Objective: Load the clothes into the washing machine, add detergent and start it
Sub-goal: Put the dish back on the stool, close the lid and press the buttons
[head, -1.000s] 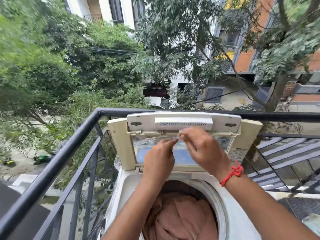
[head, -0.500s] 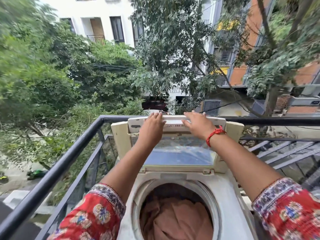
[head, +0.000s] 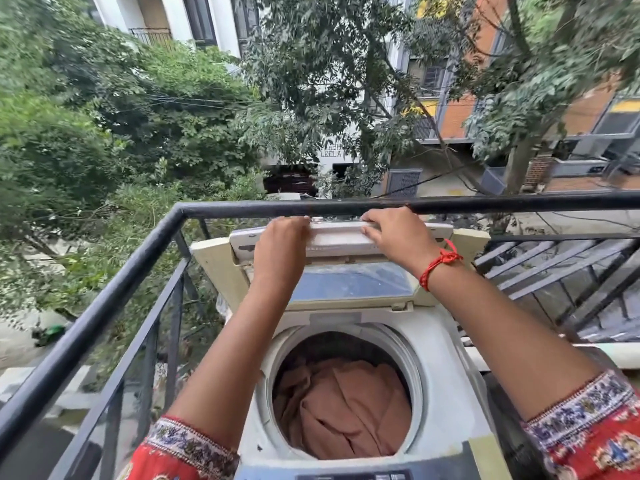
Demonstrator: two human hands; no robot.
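A white top-loading washing machine [head: 446,382] stands below me with its round drum open. Peach-brown clothes [head: 346,407] lie bunched inside the drum. The folding lid [head: 349,282] with a bluish window stands raised at the back, just under the railing. My left hand [head: 280,244] grips the lid's top edge on its left side. My right hand [head: 398,233], with a red thread at the wrist, grips the same edge on the right. No detergent container is in view.
A black metal railing [head: 104,306] boxes in the balcony corner on the left and behind the machine. The machine's dark control panel [head: 353,474] shows at the bottom edge. Beyond the rail are trees, buildings and a street far below.
Both hands rose from the lid's window area to its top edge and closed on it. The view drew back, so more of the drum and my red sleeves show.
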